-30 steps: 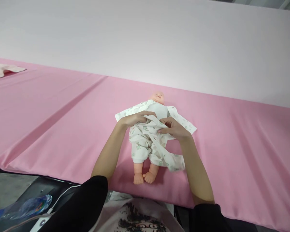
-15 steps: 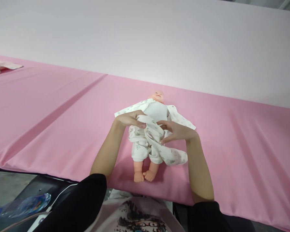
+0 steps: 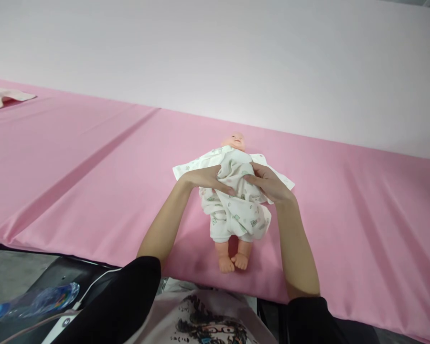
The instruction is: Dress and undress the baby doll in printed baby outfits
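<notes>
A baby doll [image 3: 237,142] lies on its back, head away from me and bare feet [image 3: 234,262] toward me. It wears white printed pants [image 3: 220,230] and a white printed baby top [image 3: 238,203], with both sleeves spread outward. The top's front cloth is bunched across the belly and drapes over the upper legs. My left hand [image 3: 210,179] is closed on this cloth at the doll's left-hand side in view, thumb on top and fingers partly hidden. My right hand [image 3: 270,184] grips the cloth at the opposite side, with the thumb over the chest.
A pink padded cover [image 3: 111,181] spreads over the table, up to a white wall [image 3: 215,62]. Pale pink cloth [image 3: 7,98] lies at the far left. Below the near edge at left are a plastic bottle [image 3: 53,298] and a white device with a cable [image 3: 62,325].
Both hands have moved slightly up and right, drawing the bunched cloth over the doll's chest and belly. The doll's legs have shifted to the right.
</notes>
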The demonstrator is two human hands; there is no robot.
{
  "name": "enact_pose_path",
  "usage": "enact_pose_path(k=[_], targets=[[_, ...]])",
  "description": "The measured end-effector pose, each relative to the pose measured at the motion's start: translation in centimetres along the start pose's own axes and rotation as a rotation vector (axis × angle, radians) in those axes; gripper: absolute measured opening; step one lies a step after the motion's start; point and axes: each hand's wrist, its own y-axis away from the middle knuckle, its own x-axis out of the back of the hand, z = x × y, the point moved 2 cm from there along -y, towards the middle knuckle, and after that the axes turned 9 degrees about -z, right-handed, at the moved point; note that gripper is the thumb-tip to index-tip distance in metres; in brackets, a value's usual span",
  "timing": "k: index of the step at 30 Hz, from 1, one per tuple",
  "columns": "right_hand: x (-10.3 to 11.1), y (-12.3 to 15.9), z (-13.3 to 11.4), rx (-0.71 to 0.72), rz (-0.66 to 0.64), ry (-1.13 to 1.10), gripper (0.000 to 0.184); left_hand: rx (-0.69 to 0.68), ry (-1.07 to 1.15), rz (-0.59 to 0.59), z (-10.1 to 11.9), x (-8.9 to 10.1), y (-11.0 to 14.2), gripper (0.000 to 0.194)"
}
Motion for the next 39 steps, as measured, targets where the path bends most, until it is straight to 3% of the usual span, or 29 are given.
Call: enact_pose_path(k=[4,8,14,18,22,27,30,33,39], targets=[[0.1,0.7,-0.5,-0.113,-0.165,0.214,0.034,0.019,-0.102,-0.047,0.5,-0.5,-0.5,0.028],[0.9,0.8,0.2,-0.201,-0.108,0.297,0.02,0.036,-0.083,-0.011,-0.3,-0.6,-1.0,0.032],[1.1,-0.7,1.9,-0.076,0.119,-0.116,0.027,-0.082,0.211,0.162,-0.8,-1.3,-2.1,0.046],[0.8,-1.3,2.5,-0.148,0.186,-0.356,0.031,-0.128,0.345,0.121,-0.9,-1.6,-2.1,0.058],[0.7,-1.2,2.3,-0.151,0.172,-0.379,0.034,-0.152,0.42,0.051,-1.5,-1.3,-2.0,0.059],[0.4,-0.8,1.9,-0.127,0.039,-0.281,0.047,-0.158,0.491,0.101,-2.2,-1.0,-2.3,0.049],[0.5,-0.6,2.1,-0.218,-0.032,-0.132,0.052,-0.148,0.47,0.119,-2.0,-1.1,-2.4,0.046],[0.7,-0.6,2.4,-0.276,-0.081,0.029,0.044,-0.105,0.394,0.1,-1.4,-1.5,-2.4,0.042],[1.0,-0.7,2.5,-0.209,0.0,-0.105,0.029,0.105,0.051,0.03,-0.6,-1.9,-2.0,0.041]])
